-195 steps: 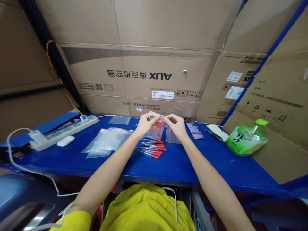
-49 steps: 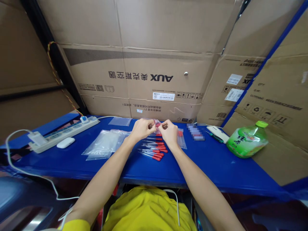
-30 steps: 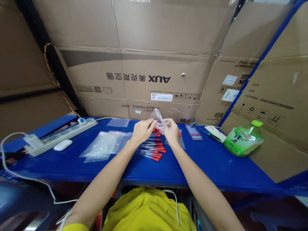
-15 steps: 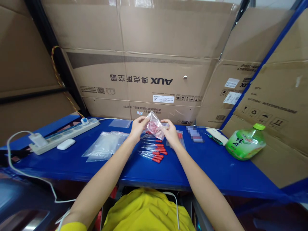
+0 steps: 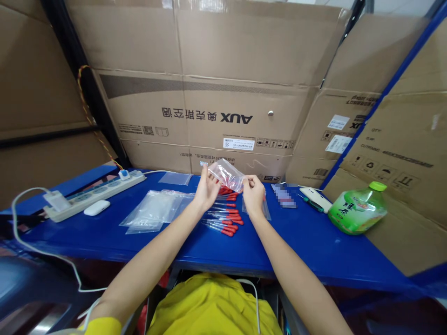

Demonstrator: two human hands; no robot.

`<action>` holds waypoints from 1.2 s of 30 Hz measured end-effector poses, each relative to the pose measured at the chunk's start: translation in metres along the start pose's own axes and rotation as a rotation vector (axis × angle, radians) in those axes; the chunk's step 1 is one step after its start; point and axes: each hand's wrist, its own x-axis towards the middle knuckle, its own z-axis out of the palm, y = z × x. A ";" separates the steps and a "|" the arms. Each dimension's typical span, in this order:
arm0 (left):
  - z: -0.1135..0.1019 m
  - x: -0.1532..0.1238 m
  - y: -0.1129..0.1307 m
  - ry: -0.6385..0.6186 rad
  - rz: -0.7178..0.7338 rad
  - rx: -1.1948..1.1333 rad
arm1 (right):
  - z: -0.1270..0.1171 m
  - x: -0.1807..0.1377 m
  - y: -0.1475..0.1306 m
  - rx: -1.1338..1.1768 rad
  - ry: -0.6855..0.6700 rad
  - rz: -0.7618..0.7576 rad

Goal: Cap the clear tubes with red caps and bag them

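Note:
A clear plastic bag (image 5: 227, 171) is held up over the table. My right hand (image 5: 253, 193) pinches its right end between thumb and fingers. At the bag's left end, my left hand (image 5: 206, 190) has its fingers stretched out and apart, touching or just behind the plastic. Below the bag lie several clear droppers with red bulbs (image 5: 228, 223), their bulbs towards the right; some are partly covered by the bag and hands. Another clear bag (image 5: 267, 209) with something red lies under my right hand, mostly hidden.
A stack of clear bags (image 5: 150, 211) lies left of the droppers, with a single flat bag (image 5: 175, 178) behind. Further left are a power strip (image 5: 98, 195) and a white case (image 5: 97, 208). To the right, a screwdriver (image 5: 313, 204) and a green bottle (image 5: 358, 209). Cardboard (image 5: 209, 93) walls the back.
My left hand's fingers have gone from pinching the bag to spread out. The bag is now stretched more sideways, and my right hand has shifted slightly right.

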 end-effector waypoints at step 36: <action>0.000 0.000 0.007 0.290 -0.248 0.005 | -0.014 0.003 -0.007 -0.827 -0.594 -0.489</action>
